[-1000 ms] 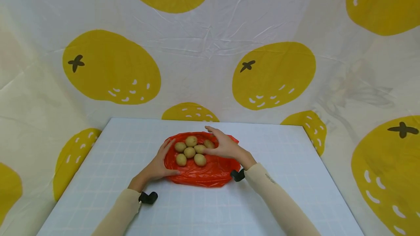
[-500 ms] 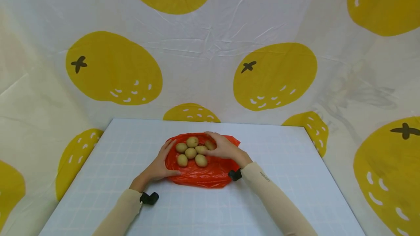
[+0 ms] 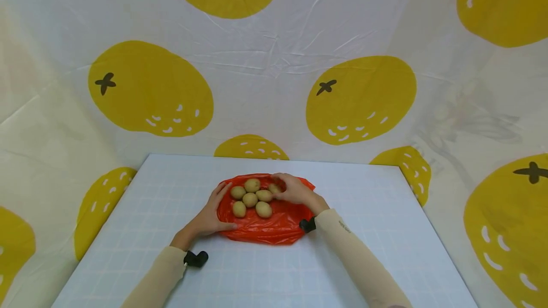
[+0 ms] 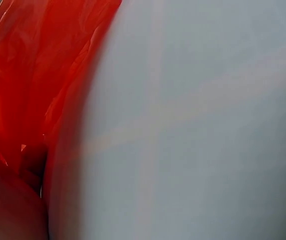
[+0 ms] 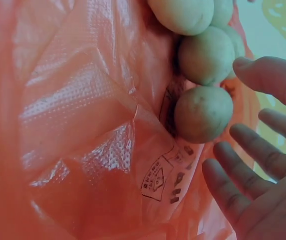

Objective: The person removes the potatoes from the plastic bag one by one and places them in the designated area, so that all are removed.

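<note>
Over the last second we lowered our right hand (image 3: pixel 295 192) onto the far-right kiwi (image 3: pixel 274 187), fingers spread and barely touching it. Our left hand (image 3: pixel 208 217) lay flat, pinning the red bag (image 3: pixel 265 229) with its six fruits mid-surface (image 3: pixel 364 260).

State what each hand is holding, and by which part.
Neither grips anything. The left hand rests flat on the left edge of the red bag; the right hand, fingers open, reaches over the rightmost potato.
</note>
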Demonstrator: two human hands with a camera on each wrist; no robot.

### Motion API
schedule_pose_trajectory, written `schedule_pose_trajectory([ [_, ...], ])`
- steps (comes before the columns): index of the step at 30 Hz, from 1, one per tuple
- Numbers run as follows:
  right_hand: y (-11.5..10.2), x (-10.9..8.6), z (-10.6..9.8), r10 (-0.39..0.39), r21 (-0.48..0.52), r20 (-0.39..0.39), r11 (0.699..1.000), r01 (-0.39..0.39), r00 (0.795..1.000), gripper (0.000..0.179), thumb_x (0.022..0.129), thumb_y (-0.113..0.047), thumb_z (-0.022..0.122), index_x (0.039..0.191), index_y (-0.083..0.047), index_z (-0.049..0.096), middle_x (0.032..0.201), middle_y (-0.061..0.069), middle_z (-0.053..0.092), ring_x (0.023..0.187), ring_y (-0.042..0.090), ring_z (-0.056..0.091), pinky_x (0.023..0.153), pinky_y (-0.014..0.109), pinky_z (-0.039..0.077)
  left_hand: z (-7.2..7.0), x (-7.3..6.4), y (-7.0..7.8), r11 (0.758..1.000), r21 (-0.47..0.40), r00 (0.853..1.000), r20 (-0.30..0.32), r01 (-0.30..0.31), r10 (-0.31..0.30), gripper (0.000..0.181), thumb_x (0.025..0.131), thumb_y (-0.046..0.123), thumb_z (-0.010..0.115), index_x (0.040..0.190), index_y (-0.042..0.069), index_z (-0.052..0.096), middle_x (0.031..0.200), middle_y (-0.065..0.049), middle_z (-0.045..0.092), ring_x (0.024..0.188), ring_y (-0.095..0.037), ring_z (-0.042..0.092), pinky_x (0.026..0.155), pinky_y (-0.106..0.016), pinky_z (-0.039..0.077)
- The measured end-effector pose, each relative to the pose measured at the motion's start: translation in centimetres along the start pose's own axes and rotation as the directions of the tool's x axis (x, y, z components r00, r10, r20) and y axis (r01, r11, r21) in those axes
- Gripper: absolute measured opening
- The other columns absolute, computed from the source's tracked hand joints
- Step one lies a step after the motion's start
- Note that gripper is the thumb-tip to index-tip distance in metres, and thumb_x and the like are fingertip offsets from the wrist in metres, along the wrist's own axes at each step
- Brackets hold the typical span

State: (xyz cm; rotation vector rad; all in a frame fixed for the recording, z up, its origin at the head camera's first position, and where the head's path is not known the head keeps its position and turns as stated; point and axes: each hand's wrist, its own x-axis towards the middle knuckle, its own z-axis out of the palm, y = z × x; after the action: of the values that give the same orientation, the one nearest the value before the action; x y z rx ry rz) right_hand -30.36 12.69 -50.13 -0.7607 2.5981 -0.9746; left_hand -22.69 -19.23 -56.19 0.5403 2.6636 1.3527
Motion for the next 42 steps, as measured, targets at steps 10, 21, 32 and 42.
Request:
schedule_pose_trajectory([
  [10,0.6,0.7,-0.2,0.036,0.061,0.004,0.997,-0.036,0.999,0.054,0.092,-0.015,0.075,0.143,-0.008,0.058,0.142,0.008,0.061,0.117,0.025,0.061,0.1,0.042,0.054,0.1,0.1,0.0,1.0,0.014,1.0,-0.003,-0.002,0.002,0.124,0.07,0.049,0.09,0.166,0.023,0.016,0.172,-0.013,0.003,0.156,-0.046,0.012,0.113,-0.076,0.03],
  [21,0.9,0.7,0.1,0.043,0.043,-0.012,0.998,-0.043,0.999,0.053,0.091,-0.019,0.077,0.14,-0.007,0.061,0.135,0.01,0.064,0.122,0.027,0.058,0.108,0.047,0.049,0.0,0.2,0.0,1.0,0.019,1.0,0.0,-0.011,0.011,0.125,0.071,0.047,0.09,0.167,0.021,0.014,0.172,-0.014,0.003,0.156,-0.047,0.012,0.113,-0.076,0.028],
  [32,1.2,0.6,0.5,0.042,0.02,-0.014,0.999,-0.042,0.999,0.048,0.091,-0.018,0.077,0.136,-0.007,0.064,0.136,0.011,0.065,0.123,0.027,0.058,0.11,0.046,0.047,0.1,0.0,-0.2,1.0,0.008,1.0,-0.002,0.001,-0.001,0.124,0.072,0.047,0.091,0.167,0.024,0.015,0.173,-0.012,0.003,0.157,-0.046,0.011,0.113,-0.077,0.028],
  [42,1.3,0.6,0.7,0.05,0.029,-0.019,0.998,-0.049,0.999,0.046,0.09,-0.019,0.077,0.133,-0.009,0.066,0.131,0.009,0.067,0.115,0.023,0.06,0.104,0.044,0.05,0.1,-0.1,-0.4,1.0,0.006,1.0,-0.007,-0.003,0.003,0.124,0.072,0.047,0.091,0.167,0.025,0.014,0.173,-0.01,0.002,0.157,-0.045,0.011,0.114,-0.076,0.028],
])
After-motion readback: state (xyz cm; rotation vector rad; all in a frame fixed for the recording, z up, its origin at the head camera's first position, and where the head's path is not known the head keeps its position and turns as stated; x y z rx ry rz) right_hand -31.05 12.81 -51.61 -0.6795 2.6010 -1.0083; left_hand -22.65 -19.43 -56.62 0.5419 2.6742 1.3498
